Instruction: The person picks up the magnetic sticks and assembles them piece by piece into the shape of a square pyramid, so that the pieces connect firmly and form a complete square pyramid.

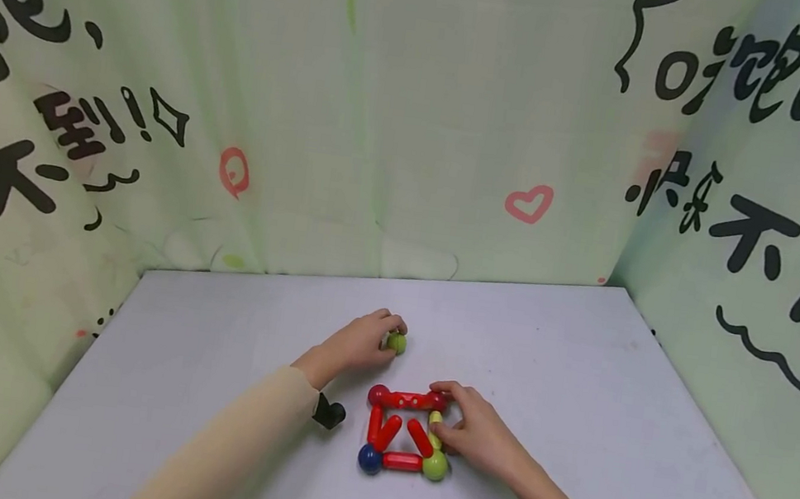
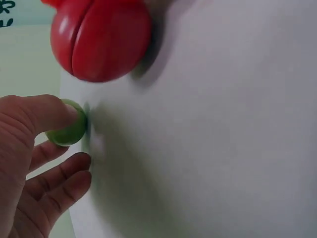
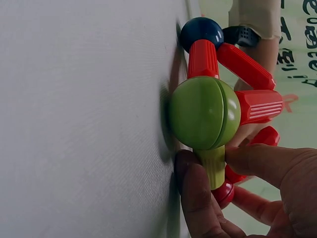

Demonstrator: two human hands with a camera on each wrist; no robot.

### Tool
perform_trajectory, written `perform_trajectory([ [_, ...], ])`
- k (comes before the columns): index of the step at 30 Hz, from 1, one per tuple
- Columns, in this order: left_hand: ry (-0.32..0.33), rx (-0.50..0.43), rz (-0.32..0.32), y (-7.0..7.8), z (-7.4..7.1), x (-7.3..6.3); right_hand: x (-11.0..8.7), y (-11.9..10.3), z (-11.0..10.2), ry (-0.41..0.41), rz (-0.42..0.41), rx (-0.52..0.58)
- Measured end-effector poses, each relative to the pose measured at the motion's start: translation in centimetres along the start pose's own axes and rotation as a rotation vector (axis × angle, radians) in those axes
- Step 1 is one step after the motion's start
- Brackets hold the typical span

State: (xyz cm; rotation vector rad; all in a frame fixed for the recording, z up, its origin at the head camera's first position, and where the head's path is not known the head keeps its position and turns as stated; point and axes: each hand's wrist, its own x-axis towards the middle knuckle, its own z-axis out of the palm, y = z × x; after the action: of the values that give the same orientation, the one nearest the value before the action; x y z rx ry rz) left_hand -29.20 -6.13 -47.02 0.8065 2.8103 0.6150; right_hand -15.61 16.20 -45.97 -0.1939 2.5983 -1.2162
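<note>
Between its thumb and fingers my left hand (image 1: 358, 344) pinches a small green ball (image 1: 397, 342), low over the table behind the built frame. That ball also shows in the left wrist view, under the thumb. My right hand (image 1: 481, 433) grips the yellow-green rod (image 3: 213, 166) on the frame's right side. Red rods (image 1: 411, 402) form the other sides. Corner balls are a blue ball (image 1: 370, 459) front left, a larger green ball (image 1: 435, 465) front right, and two red balls (image 1: 378, 396) at the back. Two more red rods (image 1: 388, 432) slant up from the front balls.
The white table (image 1: 199, 425) spreads around the frame. A fabric curtain (image 1: 414, 135) with printed characters encloses its back and sides. Black wrist-worn devices (image 1: 329, 412) sit near both cuffs.
</note>
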Motion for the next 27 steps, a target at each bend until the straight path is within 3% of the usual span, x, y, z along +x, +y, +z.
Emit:
perform_trajectory([
  [5, -0.003, -0.066, 0.026, 0.1, 0.0, -2.0, 0.1, 0.2, -0.1, 0.007, -0.005, 0.009],
  [13, 0.022, -0.220, 0.061, 1.3, -0.2, -4.6, 0.0, 0.2, 0.0, 0.000, 0.000, 0.026],
  [20, 0.051, -0.384, 0.182, 3.3, -0.9, -7.0, -0.1, 0.3, -0.1, -0.014, -0.023, 0.028],
  [27, -0.005, -0.454, 0.299, 4.4, -0.3, -8.8, -0.2, 0.5, -0.2, -0.018, -0.047, 0.039],
])
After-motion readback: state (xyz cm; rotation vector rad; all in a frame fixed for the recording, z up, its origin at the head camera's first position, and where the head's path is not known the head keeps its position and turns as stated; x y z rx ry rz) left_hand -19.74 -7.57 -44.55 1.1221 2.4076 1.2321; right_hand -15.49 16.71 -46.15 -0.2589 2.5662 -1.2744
